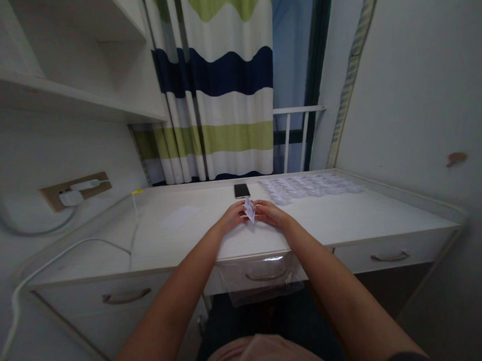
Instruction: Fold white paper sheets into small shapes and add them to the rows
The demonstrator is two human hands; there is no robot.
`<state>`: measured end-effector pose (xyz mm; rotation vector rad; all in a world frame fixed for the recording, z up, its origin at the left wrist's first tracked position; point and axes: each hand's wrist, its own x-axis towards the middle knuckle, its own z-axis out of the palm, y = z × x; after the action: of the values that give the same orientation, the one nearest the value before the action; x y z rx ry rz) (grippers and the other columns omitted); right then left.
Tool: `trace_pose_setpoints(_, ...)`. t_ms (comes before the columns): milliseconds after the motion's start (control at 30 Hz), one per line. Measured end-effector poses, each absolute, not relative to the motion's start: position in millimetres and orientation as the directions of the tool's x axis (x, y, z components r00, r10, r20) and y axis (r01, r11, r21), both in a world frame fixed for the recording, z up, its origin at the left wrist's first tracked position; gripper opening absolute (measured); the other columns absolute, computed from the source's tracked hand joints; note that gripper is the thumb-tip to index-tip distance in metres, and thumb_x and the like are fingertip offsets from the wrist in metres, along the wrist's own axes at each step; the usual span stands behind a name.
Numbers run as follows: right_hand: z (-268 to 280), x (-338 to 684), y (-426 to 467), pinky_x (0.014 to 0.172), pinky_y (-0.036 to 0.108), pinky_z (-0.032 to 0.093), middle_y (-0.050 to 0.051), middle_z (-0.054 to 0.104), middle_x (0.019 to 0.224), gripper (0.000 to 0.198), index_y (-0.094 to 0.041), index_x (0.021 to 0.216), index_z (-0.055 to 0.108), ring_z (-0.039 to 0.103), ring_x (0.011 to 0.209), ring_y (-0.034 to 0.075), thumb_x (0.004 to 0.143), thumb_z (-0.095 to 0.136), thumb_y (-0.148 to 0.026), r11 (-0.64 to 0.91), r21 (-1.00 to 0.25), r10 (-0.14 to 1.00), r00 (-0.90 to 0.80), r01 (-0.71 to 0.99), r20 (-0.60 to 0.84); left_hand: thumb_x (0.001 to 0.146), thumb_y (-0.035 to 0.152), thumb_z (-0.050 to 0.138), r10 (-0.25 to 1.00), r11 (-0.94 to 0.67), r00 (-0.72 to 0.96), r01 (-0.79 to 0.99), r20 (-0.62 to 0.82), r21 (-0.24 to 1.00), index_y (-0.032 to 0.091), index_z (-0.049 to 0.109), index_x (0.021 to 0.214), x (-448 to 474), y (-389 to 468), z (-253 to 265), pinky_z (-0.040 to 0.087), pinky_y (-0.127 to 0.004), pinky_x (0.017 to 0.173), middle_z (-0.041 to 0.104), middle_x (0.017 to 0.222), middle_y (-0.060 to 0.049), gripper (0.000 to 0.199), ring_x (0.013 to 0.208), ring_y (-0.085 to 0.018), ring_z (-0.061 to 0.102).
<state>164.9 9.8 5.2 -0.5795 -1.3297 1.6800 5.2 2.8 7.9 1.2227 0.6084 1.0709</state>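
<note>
Folded paper (249, 210) — held between left hand (234, 214) and right hand (268, 212).

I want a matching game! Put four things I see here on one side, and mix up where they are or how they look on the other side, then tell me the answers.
Things:
1. folded paper
2. phone
3. curtain
4. small white pieces

Places and looks:
A. striped green, white and dark blue
B. set out in rows on the right part of the desk
C. between the fingers of the left hand and the right hand
D. dark, lying flat just past the hands

Right pairs: 1-C, 2-D, 3-A, 4-B
</note>
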Motion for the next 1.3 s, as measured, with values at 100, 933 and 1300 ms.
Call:
trace_pose_setpoints(100,4.9,164.9,10.4,0.075,0.030,0.044,-0.001,0.061,0.070,0.021,-0.016,0.069,0.059,0.057,0.070,0.012,0.055,0.073,-0.019,-0.030,-0.935,0.853,-0.497,-0.354,0.162,0.061,0.015,0.057,0.891,-0.016,0.422,-0.333,0.164,0.943,0.015,0.061,0.091,5.5,2.9,8.0,0.044,-0.028,0.067,0.062,0.088,-0.007,0.030,0.074,-0.015,0.056)
trace_pose_setpoints(933,-2.6,161.1,18.2,0.052,0.022,0.042,-0.003,0.058,0.061,0.026,-0.017,0.069,0.051,0.054,0.055,0.010,0.057,0.071,-0.029,0.123,-0.971,0.929,-0.321,-0.206,0.186,0.065,0.016,0.059,0.880,-0.035,0.450,-0.253,0.149,0.967,0.014,0.061,0.098,4.4,2.9,7.1,0.048,-0.029,0.066,0.063,0.085,-0.008,0.033,0.072,-0.016,0.058)
trace_pose_setpoints(1300,-1.4,157.0,21.3,0.049,0.021,0.041,-0.005,0.054,0.054,0.025,-0.018,0.067,0.049,0.052,0.049,0.009,0.059,0.069,-0.031,0.252,-0.959,0.938,-0.211,-0.127,0.274,0.065,0.013,0.059,0.906,-0.030,0.400,-0.265,0.138,0.964,0.016,0.059,0.099,4.7,0.9,8.5,0.048,-0.030,0.065,0.062,0.081,-0.006,0.034,0.071,-0.016,0.059)
